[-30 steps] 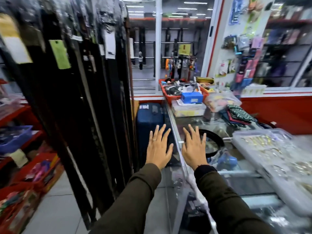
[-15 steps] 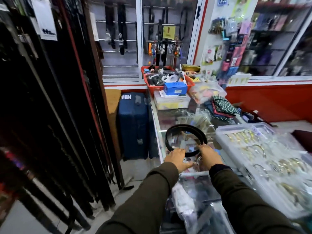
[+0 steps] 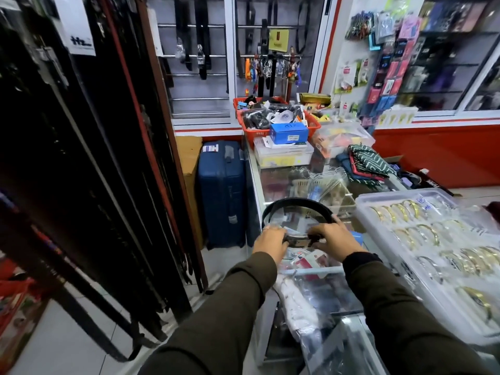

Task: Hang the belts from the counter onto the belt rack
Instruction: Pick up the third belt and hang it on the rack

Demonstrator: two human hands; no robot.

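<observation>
— Where was the belt [image 3: 296, 205] at that moment?

— On the glass table [image 3: 273, 185], coiled into a loop near its left edge. The far arc of the loop stood clear of both hands, and the near part ran between them.

— And the hands?

— Both were on it. The left hand [image 3: 270, 240] gripped the near left end of the loop, fingers [image 3: 266, 231] curled down and closed on the strap. The right hand [image 3: 334, 239] held the near right side the same way, fingers folded over the strap. A short dark stretch of the belt showed between the two hands. I could not tell whether a buckle sat there; it was blurred.

— What lay around it?

— A clear plastic tray [image 3: 362, 209] of gold bangles just right of the right hand. Farther back on the table, a red basket [image 3: 313, 123] full of small goods, with a blue box [image 3: 288, 132] in front of it on a white container. A folded green patterned cloth [image 3: 370, 159] lay to the right of those.

— And the rack?

— The belt rack [image 3: 89, 158] stood to the left of the table, packed with dark hanging belts. A blue suitcase [image 3: 221, 193] stood on the floor between the rack and the table.
</observation>
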